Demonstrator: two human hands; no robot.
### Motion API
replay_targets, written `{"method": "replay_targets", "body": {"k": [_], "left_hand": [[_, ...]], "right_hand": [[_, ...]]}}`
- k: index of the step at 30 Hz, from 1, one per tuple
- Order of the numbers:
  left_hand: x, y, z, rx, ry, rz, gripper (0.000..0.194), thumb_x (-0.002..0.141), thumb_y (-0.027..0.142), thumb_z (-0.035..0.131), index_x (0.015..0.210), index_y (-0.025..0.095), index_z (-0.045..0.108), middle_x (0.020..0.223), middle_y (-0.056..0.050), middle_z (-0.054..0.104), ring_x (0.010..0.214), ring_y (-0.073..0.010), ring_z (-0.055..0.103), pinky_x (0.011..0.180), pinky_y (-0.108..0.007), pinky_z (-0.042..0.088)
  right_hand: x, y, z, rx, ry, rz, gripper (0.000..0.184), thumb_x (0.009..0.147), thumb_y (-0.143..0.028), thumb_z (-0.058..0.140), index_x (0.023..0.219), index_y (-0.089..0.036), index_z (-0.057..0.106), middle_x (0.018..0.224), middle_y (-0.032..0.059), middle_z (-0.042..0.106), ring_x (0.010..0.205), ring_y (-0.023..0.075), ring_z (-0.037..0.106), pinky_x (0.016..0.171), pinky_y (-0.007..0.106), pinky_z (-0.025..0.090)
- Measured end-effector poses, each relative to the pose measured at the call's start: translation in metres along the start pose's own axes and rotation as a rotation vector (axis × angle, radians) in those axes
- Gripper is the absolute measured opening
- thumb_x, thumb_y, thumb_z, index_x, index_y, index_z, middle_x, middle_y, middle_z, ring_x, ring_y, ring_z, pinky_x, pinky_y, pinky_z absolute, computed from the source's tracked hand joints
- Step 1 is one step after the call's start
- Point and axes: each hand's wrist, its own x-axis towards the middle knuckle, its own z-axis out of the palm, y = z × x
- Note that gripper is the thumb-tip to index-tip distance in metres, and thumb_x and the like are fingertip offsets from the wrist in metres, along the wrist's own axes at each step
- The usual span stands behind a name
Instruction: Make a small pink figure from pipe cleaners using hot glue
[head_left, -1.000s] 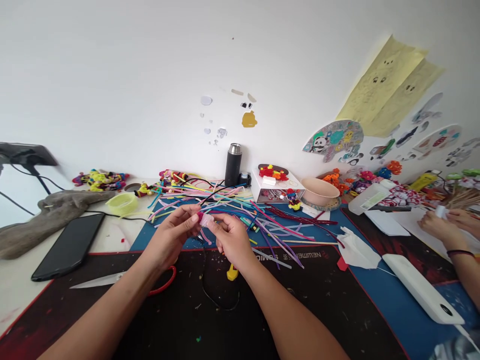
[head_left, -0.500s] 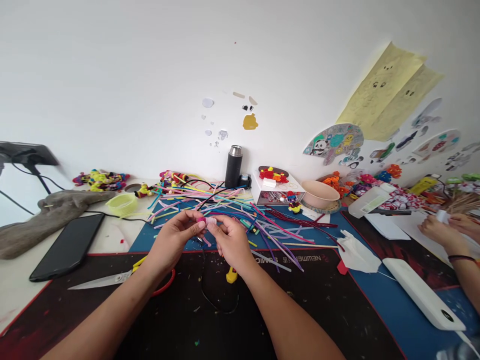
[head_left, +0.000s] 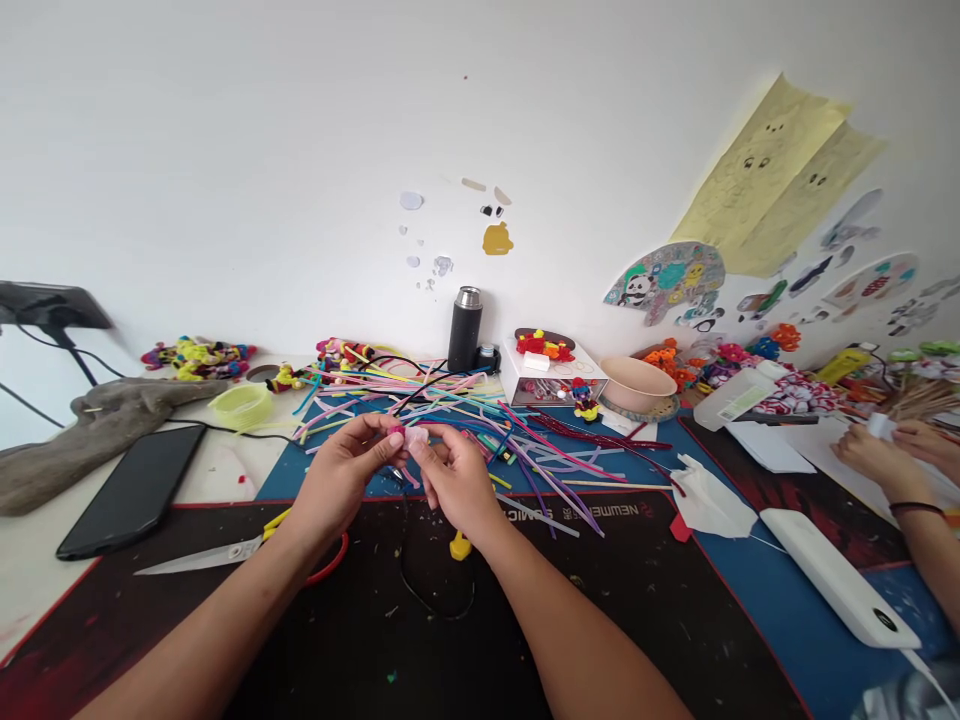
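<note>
Held up over the mat, a small pink and whitish pipe-cleaner piece (head_left: 415, 437) is pinched between both hands. My left hand (head_left: 345, 470) grips its magenta side between thumb and fingers. On the pale side, the thumb and index finger of my right hand (head_left: 456, 478) are closed. The fingers hide part of the piece. Behind the hands lies a loose heap of coloured pipe cleaners (head_left: 420, 390). Scissors (head_left: 202, 556) rest under my left forearm, their handles partly covered. A small yellow object (head_left: 460, 546) with a black cord lies below my right hand.
A black flask (head_left: 465, 335), a white box (head_left: 551, 375) and a pinkish bowl (head_left: 637, 385) stand along the wall. At left are a phone (head_left: 131, 490) and a piece of driftwood (head_left: 105, 430). A white power bank (head_left: 836, 575) lies at right, near another person's hands (head_left: 877, 455).
My fingers have shifted slightly around the piece, and more of its pale part shows now. The whole view has moved a little; the things on the table look unmoved.
</note>
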Motion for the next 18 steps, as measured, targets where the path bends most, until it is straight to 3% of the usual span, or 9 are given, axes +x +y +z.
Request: {"method": "replay_targets", "body": {"k": [13,18], "left_hand": [[-0.0024,0.0011,0.0037,-0.05,0.009,-0.015,0.041,0.065,0.046,0.103,0.088,0.019,0.081,0.092,-0.003,0.072,0.078,-0.0167,0.065,0.071,-0.028,0.058],[-0.0018,0.0005,-0.0005,0.033,-0.013,0.028,0.04,0.073,0.049,0.098,0.098,0.021,0.082,0.097,-0.005,0.076,0.083,-0.0199,0.068,0.078,-0.031,0.058]], "right_hand": [[0.0011,0.0049,-0.0025,-0.163,0.071,-0.083,0.045,0.098,-0.063,0.067,0.104,-0.02,0.074,0.053,-0.0077,0.046,0.042,0.0108,0.04,0.044,0.026,0.026],[0.0001,0.003,0.0004,-0.048,0.026,-0.014,0.053,0.094,-0.069,0.069,0.112,-0.019,0.067,0.056,-0.0089,0.052,0.039,0.0101,0.043,0.042,0.024,0.03]]}}
